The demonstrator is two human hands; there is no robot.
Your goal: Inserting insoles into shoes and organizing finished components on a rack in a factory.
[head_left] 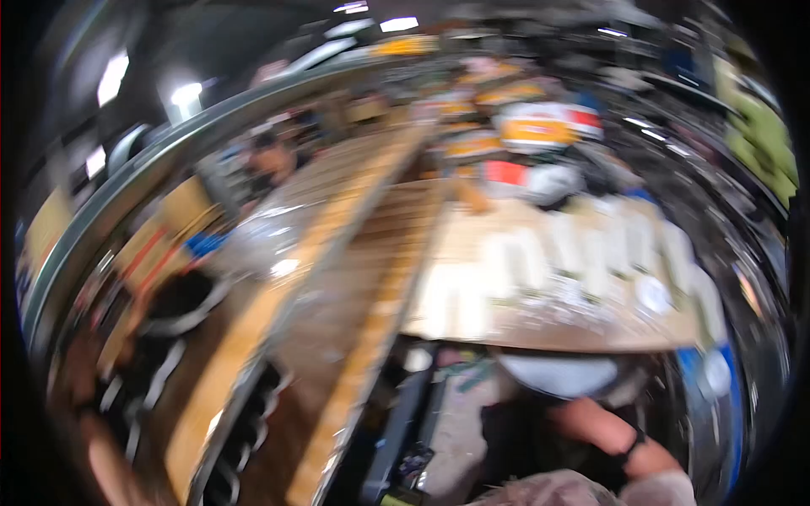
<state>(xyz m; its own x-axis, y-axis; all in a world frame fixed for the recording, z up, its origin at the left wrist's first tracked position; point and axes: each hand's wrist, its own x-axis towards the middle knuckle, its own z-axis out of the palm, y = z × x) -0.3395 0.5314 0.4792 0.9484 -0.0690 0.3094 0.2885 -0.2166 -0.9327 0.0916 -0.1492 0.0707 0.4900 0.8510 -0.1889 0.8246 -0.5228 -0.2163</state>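
Smearing across the whole head view, motion blur leaves only rough shapes readable. A wooden worktable (472, 325) fills the middle right, and pale upright blocks (523, 261) stand in a row on its top, with small whitish scraps beside them. Below the worktable's near edge, the person's right hand (650, 460) hangs low, a dark band at the wrist; whether its fingers are curled or spread cannot be told, and nothing is clearly held in it. It is nearest a white rounded object (557, 375) tucked under the worktable's edge. Left of the worktable, a forearm reaches down to the left hand (80, 379), too blurred to judge its grip. Behind the worktable sit yellow and white packages (540, 131).
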